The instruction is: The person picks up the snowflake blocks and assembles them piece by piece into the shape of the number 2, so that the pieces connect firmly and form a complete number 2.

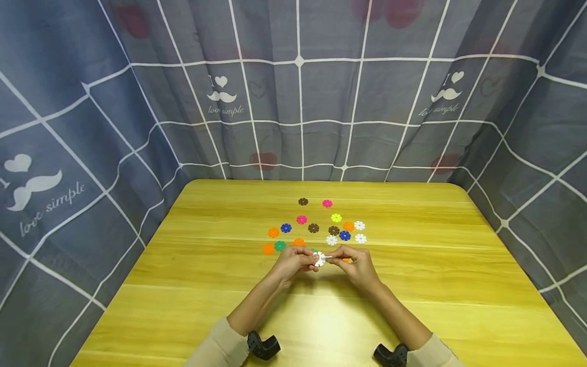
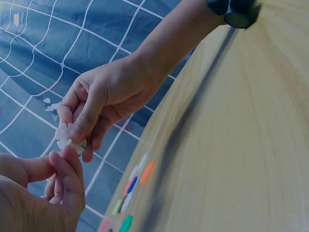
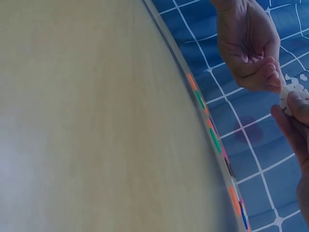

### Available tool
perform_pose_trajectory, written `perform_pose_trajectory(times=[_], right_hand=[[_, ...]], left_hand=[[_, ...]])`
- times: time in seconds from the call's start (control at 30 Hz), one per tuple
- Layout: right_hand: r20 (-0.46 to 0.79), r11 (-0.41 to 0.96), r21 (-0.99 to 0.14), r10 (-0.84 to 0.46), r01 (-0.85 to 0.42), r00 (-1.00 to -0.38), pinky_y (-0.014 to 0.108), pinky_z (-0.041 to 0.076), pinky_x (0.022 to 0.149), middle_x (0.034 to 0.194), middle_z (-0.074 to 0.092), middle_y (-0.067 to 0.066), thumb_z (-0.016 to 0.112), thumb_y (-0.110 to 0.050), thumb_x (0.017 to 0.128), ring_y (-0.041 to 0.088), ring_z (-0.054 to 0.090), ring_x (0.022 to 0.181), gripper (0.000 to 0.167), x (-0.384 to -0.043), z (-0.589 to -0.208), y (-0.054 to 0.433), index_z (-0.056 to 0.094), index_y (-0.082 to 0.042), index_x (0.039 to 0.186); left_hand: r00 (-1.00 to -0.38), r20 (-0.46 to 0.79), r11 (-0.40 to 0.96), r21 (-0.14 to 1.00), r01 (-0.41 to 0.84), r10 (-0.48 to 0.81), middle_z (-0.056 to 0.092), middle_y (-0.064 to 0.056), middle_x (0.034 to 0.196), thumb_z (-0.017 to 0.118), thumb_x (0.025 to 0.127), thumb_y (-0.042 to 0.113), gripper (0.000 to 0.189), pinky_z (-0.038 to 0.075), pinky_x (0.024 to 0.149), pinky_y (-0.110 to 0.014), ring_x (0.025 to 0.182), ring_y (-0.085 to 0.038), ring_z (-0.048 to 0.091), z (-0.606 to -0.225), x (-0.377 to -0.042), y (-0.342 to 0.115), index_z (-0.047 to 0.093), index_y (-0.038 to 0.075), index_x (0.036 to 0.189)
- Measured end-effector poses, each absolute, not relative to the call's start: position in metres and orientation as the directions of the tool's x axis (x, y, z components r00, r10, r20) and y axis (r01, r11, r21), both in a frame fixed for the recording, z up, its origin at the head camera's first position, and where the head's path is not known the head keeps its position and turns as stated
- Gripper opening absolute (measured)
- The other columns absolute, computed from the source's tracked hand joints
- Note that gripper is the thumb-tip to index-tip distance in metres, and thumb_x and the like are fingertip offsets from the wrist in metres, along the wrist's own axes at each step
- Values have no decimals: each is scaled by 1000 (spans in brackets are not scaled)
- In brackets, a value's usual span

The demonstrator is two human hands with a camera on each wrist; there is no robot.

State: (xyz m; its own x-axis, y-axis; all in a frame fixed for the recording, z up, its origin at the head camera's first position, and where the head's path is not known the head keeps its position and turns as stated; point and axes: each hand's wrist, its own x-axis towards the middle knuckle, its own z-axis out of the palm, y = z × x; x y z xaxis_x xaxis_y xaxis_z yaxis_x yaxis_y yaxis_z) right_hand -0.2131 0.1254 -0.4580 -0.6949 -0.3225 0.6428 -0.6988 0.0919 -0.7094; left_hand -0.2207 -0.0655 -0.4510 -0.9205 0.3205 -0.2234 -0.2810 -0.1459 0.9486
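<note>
In the head view, my left hand [image 1: 291, 263] pinches a white notched plastic disc [image 1: 319, 260] between thumb and fingers, its face toward the camera. A second white disc, seen nearly edge-on, is pinched by my right hand [image 1: 360, 268] and meets the first one's right side. The left wrist view shows that second disc [image 2: 63, 137] face-on under the right thumb, left fingertips right at its lower edge. In the right wrist view, the right thumb covers part of the same disc [image 3: 286, 104]. Both hands are raised above the wooden table [image 1: 183, 285].
Loose notched discs lie beyond the hands, including a blue disc [image 1: 286, 228], a green disc [image 1: 280, 246], a pink disc [image 1: 327, 203], a yellow disc [image 1: 336, 217] and several orange, brown and white ones. A grey checked curtain [image 1: 275, 102] surrounds the table's back and sides.
</note>
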Motion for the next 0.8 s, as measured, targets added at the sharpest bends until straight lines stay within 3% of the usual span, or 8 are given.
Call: perform_pose_trajectory(times=[0.3,0.53,0.8], right_hand=[[636,164,-688,-333,-707,-696,26,53,70,81,69,14,68,13,74,22,67,76,12,-216,-454,128,67,3,82],[619,179,-700,-329,-691,-713,28,53,74,85,69,14,68,10,77,24,66,80,12,-216,-455,130,68,3,87],[596,209,-717,-313,-665,-740,29,53,75,90,69,11,68,7,79,22,66,83,14,-218,-459,132,69,1,92]], left_hand=[[-915,-205,-150,951,-270,348,60,-11,83,59,88,0,14,53,65,-21,64,-13,62,-454,-227,-66,55,-12,94],[-916,-184,-106,966,-235,357,64,-11,83,60,88,3,20,53,73,-29,68,-13,63,-459,-230,-67,55,-12,100],[-924,-194,-117,963,-243,329,63,-12,83,62,87,4,19,54,71,-28,69,-15,63,-465,-235,-70,56,-10,99]])
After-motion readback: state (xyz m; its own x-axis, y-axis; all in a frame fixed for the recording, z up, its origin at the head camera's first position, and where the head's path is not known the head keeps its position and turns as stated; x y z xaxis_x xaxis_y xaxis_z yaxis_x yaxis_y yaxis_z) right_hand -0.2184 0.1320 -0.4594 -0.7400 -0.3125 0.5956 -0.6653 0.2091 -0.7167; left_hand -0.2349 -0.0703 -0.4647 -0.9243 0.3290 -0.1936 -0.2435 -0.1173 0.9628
